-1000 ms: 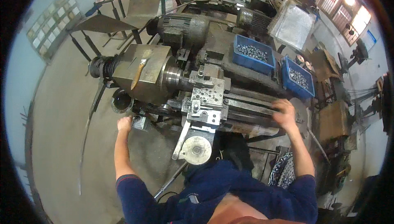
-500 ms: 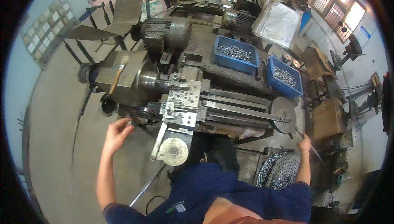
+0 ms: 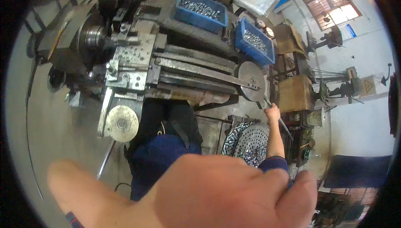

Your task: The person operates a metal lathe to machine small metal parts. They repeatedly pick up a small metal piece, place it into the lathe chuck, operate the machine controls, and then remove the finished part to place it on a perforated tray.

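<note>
My right hand point(image 3: 272, 114) is wrapped round a long metal lever point(image 3: 286, 129) beside the round disc point(image 3: 252, 81) at the right end of the machine. My left hand point(image 3: 225, 192) is raised very close to the camera, large and blurred, holding nothing that shows; its fingers are mostly hidden. Behind it stands a lathe-like machine with a drilled metal tool block point(image 3: 133, 56), a bright spindle point(image 3: 92, 35) and a pale round handwheel point(image 3: 122, 123). A flat bar point(image 3: 200, 71) runs from the block to the disc.
Two blue bins point(image 3: 200, 12) point(image 3: 254, 42) of small metal parts stand behind the machine. A perforated round tray point(image 3: 252, 138) with more parts sits below the lever. A wooden-handled brush point(image 3: 58, 40) lies on the machine housing. Brown boxes point(image 3: 294, 94) and other machines line the right wall.
My left hand has risen from beside the handwheel to right in front of the camera. The view has swung right, and my right hand keeps its hold on the lever.
</note>
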Available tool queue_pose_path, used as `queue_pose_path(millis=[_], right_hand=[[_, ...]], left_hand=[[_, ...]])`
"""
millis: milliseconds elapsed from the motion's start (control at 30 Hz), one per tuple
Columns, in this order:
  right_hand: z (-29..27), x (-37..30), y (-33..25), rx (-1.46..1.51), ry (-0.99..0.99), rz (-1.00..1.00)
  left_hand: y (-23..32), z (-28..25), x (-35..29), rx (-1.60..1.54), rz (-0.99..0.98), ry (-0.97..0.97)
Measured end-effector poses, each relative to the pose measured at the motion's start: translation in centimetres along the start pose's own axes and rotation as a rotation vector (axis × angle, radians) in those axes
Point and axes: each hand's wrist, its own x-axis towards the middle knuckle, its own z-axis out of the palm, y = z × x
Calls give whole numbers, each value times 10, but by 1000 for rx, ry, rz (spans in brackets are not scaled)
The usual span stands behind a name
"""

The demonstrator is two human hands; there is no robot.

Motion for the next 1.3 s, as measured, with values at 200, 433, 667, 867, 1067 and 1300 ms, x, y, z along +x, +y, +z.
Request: queue_pose_path(millis=[200, 433, 667, 867, 1067, 1300], right_hand=[[10, 12, 45, 56, -191, 120], [2, -1, 36, 22, -53, 36], [13, -7, 28, 15, 129, 32], [9, -31, 47, 18, 52, 45], [5, -23, 54, 55, -92, 76], [20, -28, 70, 69, -24, 80]], left_hand=[[-4, -5, -9, 234, 26, -182], [0, -2, -11, 356, 20, -303], [8, 1, -9, 340, 13, -197], [2, 10, 1, 353, 26, -228], [7, 12, -3, 371, -8, -207], [11, 8, -12, 421, -31, -282]])
